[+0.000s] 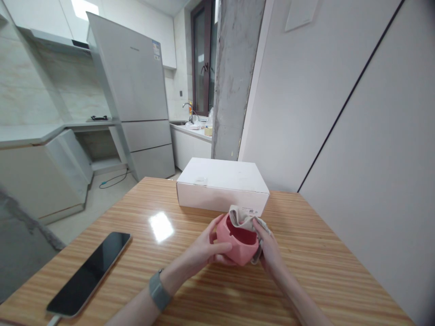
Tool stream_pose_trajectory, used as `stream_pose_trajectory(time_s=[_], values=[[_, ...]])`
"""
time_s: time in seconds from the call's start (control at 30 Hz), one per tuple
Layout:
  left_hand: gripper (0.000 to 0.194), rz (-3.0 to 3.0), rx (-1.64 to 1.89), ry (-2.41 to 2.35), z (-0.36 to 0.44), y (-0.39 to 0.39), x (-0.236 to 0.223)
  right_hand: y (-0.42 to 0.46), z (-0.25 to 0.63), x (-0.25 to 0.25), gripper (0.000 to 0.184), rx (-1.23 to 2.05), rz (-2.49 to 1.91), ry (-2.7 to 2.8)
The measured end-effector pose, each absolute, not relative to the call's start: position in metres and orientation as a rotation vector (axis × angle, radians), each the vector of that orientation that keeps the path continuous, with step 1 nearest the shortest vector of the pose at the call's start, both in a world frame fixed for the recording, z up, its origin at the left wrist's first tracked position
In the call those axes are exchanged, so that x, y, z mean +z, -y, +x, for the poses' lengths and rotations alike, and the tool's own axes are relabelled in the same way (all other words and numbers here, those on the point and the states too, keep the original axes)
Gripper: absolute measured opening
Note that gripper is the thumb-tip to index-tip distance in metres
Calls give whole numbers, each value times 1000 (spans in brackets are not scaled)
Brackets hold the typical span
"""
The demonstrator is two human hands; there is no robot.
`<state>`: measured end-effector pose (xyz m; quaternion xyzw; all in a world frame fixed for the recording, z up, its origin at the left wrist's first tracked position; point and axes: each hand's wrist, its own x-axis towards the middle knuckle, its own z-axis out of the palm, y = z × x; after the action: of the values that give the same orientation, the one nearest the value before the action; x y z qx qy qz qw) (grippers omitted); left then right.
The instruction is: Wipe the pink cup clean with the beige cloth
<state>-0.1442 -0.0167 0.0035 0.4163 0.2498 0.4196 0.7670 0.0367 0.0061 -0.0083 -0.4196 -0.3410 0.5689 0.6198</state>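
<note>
left hand (211,246): gripping faceted pink bowl (243,253) | right hand (269,248): pinching crumpled beige cloth (242,219)

Cannot read tiny print (251,211) on white box (220,192), see rim of pink pot (242,252) under cloth (243,220), or follow cable (54,320) past bottom edge.

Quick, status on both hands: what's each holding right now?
Left hand: closed on the side of a pink faceted bowl.
Right hand: closed on a beige fabric cloth at the bowl's rim.
</note>
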Motion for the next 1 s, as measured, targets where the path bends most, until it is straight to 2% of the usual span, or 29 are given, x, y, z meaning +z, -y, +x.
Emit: stream_pose_trajectory(time_s=[0.13,0.27,0.5,0.6,0.77,0.87,1.0], values=[[86,1053,918,-428,-149,15,10,-1,36,-1,41,1396,-983,990],[85,1103,968,-483,-151,12,12,-1,33,-6,43,1302,-1020,975],[100,1318,1202,-796,-142,13,2,9,15,-16,43,1108,-985,829],[101,1439,1326,-880,-136,14,-3,17,8,-20,48,1047,-935,858],[105,1668,1426,-983,-140,14,-4,15,7,-25,44,1186,-865,828],[97,1589,1404,-1006,-144,12,1,8,11,-18,38,1310,-803,699],[80,1179,1406,-964,-145,7,5,1,19,0,42,1404,-768,458]])
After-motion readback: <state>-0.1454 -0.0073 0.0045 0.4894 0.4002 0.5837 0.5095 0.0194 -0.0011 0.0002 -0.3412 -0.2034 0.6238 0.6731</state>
